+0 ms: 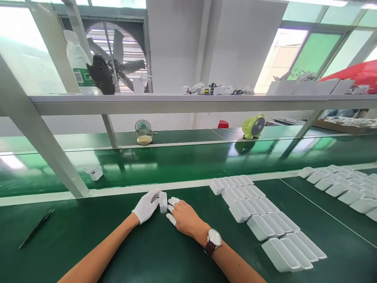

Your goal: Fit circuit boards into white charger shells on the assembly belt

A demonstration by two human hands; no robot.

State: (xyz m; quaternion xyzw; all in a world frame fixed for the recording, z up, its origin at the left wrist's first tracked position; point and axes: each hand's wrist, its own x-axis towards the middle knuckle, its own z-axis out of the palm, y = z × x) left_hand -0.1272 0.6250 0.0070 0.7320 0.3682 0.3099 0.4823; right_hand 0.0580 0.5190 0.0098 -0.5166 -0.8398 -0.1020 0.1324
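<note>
A small white plastic case (163, 202) stands upright on the green bench between my two hands. My left hand (146, 206), in a white glove, has its fingers closed against the case's left side. My right hand (183, 215), bare with white finger cots and a wristwatch, presses its fingertips on the right side of the case. Both hands rest on the bench surface.
Rows of white plastic cases (259, 220) lie to the right, with more cases (344, 184) at the far right. Black tweezers (37, 227) lie at the left. A green conveyor belt (176, 161) carries one small white part (96, 173). Two small fans (253, 126) stand beyond.
</note>
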